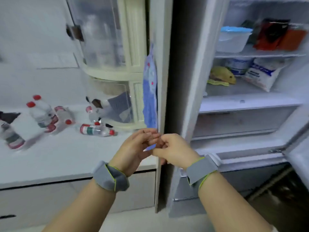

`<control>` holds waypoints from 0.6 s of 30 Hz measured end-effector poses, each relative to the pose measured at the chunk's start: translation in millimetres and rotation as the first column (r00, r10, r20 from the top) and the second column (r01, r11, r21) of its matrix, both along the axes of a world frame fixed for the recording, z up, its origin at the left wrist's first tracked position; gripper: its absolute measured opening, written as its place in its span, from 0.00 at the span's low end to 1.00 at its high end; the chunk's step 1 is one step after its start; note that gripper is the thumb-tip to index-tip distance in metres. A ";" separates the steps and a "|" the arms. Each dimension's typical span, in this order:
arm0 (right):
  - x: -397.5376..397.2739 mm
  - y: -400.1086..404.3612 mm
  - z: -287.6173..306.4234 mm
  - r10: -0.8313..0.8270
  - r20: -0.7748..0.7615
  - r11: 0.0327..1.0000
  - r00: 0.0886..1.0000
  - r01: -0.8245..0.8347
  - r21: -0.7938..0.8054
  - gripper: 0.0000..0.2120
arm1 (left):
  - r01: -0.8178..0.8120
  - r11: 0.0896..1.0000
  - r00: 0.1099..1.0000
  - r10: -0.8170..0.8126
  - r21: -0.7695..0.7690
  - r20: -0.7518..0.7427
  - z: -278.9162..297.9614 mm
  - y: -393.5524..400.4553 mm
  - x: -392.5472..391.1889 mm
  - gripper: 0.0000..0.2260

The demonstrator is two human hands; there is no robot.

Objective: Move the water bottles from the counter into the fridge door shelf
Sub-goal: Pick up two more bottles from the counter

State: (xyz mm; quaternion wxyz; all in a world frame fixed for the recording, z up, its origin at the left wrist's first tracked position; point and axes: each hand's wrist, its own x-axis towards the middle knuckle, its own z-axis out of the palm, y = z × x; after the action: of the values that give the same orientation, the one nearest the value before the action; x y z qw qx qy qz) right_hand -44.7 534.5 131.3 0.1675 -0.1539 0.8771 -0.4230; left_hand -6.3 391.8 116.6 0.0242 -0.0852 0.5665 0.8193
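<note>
Both hands (133, 148) (173, 151) meet, grip unclear; blurred bottles (97, 129) lie on counter (66, 156).

White counter (55, 158) at left, running up to the fridge side; red-capped water bottles (41, 113) scattered across it, two upright together near the back, several toppled beside them, one lying flat (97, 130) nearest the cream storage cabinet (117, 76) standing at the counter's right end; blurred bottle (11, 136) tilted at far left edge. Fridge shelves (247, 104) at right: blue-lidded tub (234, 39) and dark packets (274, 34) above; white bag (264, 74), yellowish item (222, 74) below.
</note>
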 end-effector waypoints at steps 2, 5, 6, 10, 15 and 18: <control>-0.1 -63.9 -6.2 0.033 0.052 0.999 0.998 -0.031 -0.038 0.09 | -0.101 0.995 0.994 0.101 -0.003 0.032 -5.6 -64.1 8.3 0.11; 3.1 -161.0 -13.7 0.102 0.084 0.992 0.991 -0.095 -0.078 0.09 | -0.236 0.972 0.970 0.236 -0.019 0.052 -15.7 -158.8 28.4 0.11; 3.6 -169.3 -13.6 0.098 0.082 0.992 0.992 -0.091 -0.091 0.09 | -0.253 0.967 0.965 0.254 -0.020 0.063 -16.1 -167.8 30.8 0.11; 11.4 -272.5 -19.2 0.176 0.087 0.979 0.981 -0.165 -0.121 0.09 | -0.413 0.910 0.904 0.412 -0.017 0.113 -28.2 -265.8 57.2 0.10; 9.6 -366.4 -34.0 0.256 0.128 0.960 0.958 -0.237 -0.148 0.09 | -0.570 0.822 0.812 0.562 0.007 0.157 -42.5 -348.5 82.1 0.11; -5.1 -403.7 -48.0 0.275 0.159 0.955 0.948 -0.250 -0.159 0.10 | -0.632 0.774 0.762 0.618 0.018 0.194 -55.0 -382.4 83.2 0.10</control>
State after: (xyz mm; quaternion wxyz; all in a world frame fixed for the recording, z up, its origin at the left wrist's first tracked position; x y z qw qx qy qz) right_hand -49.8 130.8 83.3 0.2896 -0.2418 0.7991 -0.4681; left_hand 76.9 9.3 61.7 -0.1964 -0.3407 0.4670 0.7920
